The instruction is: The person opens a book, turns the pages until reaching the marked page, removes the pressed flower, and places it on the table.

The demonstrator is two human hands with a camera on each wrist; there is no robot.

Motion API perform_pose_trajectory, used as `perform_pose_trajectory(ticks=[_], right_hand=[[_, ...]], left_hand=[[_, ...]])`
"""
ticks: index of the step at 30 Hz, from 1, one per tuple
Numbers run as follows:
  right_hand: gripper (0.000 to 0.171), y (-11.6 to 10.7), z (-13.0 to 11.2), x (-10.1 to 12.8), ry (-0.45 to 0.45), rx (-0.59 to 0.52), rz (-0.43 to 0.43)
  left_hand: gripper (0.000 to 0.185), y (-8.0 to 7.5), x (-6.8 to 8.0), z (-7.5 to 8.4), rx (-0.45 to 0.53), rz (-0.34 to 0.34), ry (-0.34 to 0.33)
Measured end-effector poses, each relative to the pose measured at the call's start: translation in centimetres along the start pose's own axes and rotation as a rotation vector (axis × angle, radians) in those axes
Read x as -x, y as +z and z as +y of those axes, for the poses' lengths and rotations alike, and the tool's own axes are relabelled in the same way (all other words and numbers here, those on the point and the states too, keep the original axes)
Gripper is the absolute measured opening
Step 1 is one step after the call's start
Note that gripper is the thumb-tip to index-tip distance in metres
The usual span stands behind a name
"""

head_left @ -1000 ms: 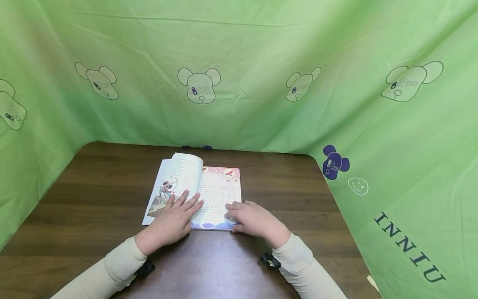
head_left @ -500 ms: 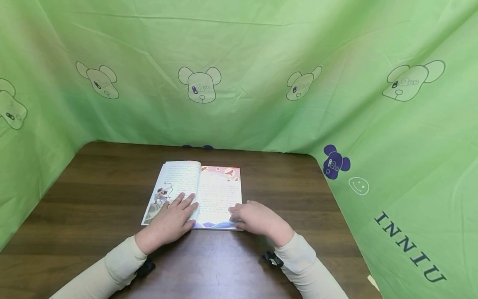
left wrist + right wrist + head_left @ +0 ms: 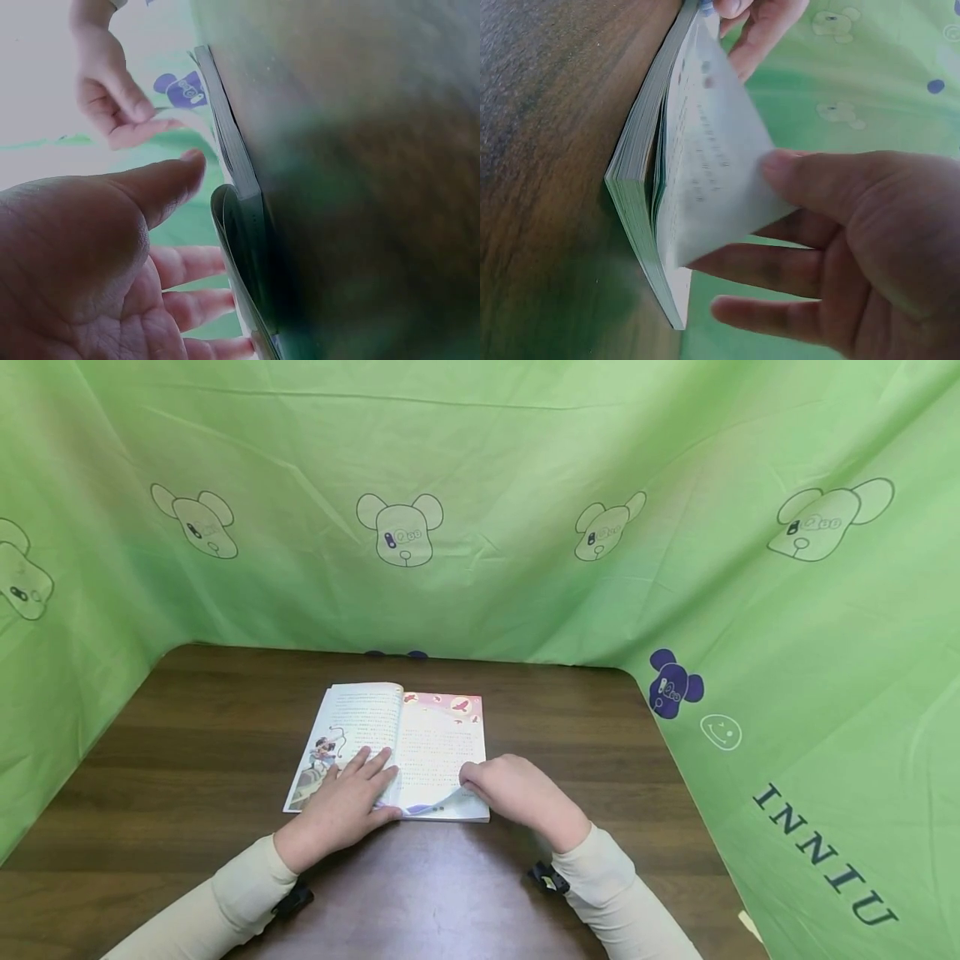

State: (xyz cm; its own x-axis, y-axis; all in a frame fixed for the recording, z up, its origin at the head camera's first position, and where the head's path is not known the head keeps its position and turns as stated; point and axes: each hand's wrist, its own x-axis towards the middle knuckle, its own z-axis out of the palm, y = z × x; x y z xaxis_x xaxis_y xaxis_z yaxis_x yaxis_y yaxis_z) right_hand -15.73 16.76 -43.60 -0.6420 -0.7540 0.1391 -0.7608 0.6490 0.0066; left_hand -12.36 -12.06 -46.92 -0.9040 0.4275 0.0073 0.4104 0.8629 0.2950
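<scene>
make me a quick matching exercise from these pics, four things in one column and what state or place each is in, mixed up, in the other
Things:
1. left hand
2. right hand
3. book
4. green cloth

States or places:
a. lies open on the brown table
b. lifts a page corner in a pinch grip
c. hangs behind and beside the table
d. rests flat on the picture page

Pairs: 1-d, 2-b, 3-a, 4-c

Open book [image 3: 405, 743] on table [image 3: 585, 727] centre, left hand [image 3: 341, 802] on its left page, right hand [image 3: 517, 793] at right corner
</scene>
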Motion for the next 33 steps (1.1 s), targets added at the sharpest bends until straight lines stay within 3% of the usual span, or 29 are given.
perform_pose_trajectory(ticks=[4,10,14,18,22,26,33], right_hand=[[0.010,-0.16,-0.07,-0.28,-0.045,0.072,0.170],[0.009,-0.52,-0.15,-0.59,-0.120,0.066,0.375],[0.010,-0.68,-0.14,-0.68,-0.116,0.081,0.423],[0.019,-0.89,-0.07,-0.68,-0.048,0.059,0.449],[0.025,-0.95,0.10,-0.70,0.011,0.038,0.492],[0.024,-0.81,0.11,-0.69,0.060,0.029,0.451],[0.025,-0.50,-0.12,-0.52,0.089,0.021,0.197]], left_hand=[[0.071,0.03,0.07,0.05,-0.006,0.010,0.006],[0.072,0.23,0.00,0.02,-0.009,0.027,0.011],[0.068,0.33,-0.15,-0.01,-0.008,0.043,0.011],[0.065,0.36,-0.33,0.07,-0.006,0.057,-0.001],[0.077,0.35,-0.52,0.14,0.015,0.123,-0.012],[0.098,0.35,-0.67,0.03,0.046,0.226,0.001],[0.111,0.31,-0.75,-0.08,0.061,0.294,0.005]])
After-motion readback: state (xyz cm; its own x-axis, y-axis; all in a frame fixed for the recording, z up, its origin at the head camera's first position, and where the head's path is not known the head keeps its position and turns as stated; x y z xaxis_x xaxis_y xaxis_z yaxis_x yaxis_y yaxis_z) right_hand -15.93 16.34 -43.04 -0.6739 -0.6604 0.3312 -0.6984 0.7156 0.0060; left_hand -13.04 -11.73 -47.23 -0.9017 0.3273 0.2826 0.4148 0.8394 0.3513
